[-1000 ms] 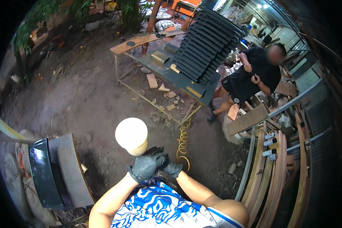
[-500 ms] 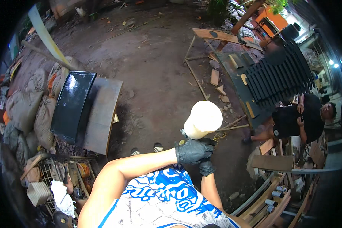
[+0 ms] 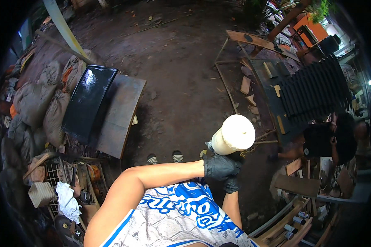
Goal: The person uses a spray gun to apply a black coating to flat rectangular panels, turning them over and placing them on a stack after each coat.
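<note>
A spray gun with a white lidded cup (image 3: 235, 133) is held out in front of me, the cup uppermost and tilted; a small grey part shows at its lower left. My left hand (image 3: 221, 166), in a black glove, is closed at the gun just below the cup. Against it, lower down, my right hand (image 3: 231, 184) is also gloved and closed at the gun's handle end, its fingers mostly hidden by the left. Off to the left, a glossy black curved panel (image 3: 88, 103) lies tilted over a flat grey board (image 3: 123, 111).
Stuffed sacks (image 3: 33, 103) line the left side. On the right, a rack table (image 3: 261, 80) bears a stack of black slats (image 3: 315, 88); a person in black (image 3: 344, 138) is beside it. Wooden planks (image 3: 297, 185) lie at lower right, a wire crate (image 3: 53, 177) at lower left.
The view has swung slightly left, so the panel, rack and person appear farther right. My hands and the spray gun stay together, also a little farther right in the picture.
</note>
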Demonstrator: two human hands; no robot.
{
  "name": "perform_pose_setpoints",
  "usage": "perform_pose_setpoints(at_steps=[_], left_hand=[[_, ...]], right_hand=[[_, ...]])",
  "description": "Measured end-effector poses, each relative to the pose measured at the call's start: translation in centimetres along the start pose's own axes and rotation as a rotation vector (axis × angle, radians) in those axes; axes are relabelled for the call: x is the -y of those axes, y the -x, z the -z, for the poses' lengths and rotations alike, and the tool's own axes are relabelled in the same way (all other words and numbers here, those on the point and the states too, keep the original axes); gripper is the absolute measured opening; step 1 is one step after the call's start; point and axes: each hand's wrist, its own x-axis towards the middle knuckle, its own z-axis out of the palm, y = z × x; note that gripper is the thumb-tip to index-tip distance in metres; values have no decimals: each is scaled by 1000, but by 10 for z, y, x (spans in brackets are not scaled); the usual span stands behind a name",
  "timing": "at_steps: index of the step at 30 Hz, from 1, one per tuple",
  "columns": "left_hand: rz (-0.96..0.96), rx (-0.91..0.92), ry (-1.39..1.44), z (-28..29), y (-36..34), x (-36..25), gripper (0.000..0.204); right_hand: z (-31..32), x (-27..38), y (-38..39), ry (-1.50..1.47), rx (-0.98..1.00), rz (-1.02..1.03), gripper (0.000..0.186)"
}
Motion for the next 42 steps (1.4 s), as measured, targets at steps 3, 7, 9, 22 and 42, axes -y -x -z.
perform_pose_setpoints(at_steps=[3, 7, 9, 22, 42], left_hand=[[13, -34, -17, -2, 1, 1, 22], [13, -118, -111, 11, 2, -6, 21], [0, -150, -116, 13, 2, -8, 21], [-42, -206, -254, 7, -3, -6, 19], [54, -185, -29, 0, -3, -3, 16]], right_hand=[[0, -1, 0, 4, 10, -4, 28], [2, -2, -1, 8, 17, -5, 28], [4, -2, 1, 11, 18, -12, 28], [7, -1, 4, 15, 40, -23, 26], [16, 0, 3, 9, 25, -44, 23]])
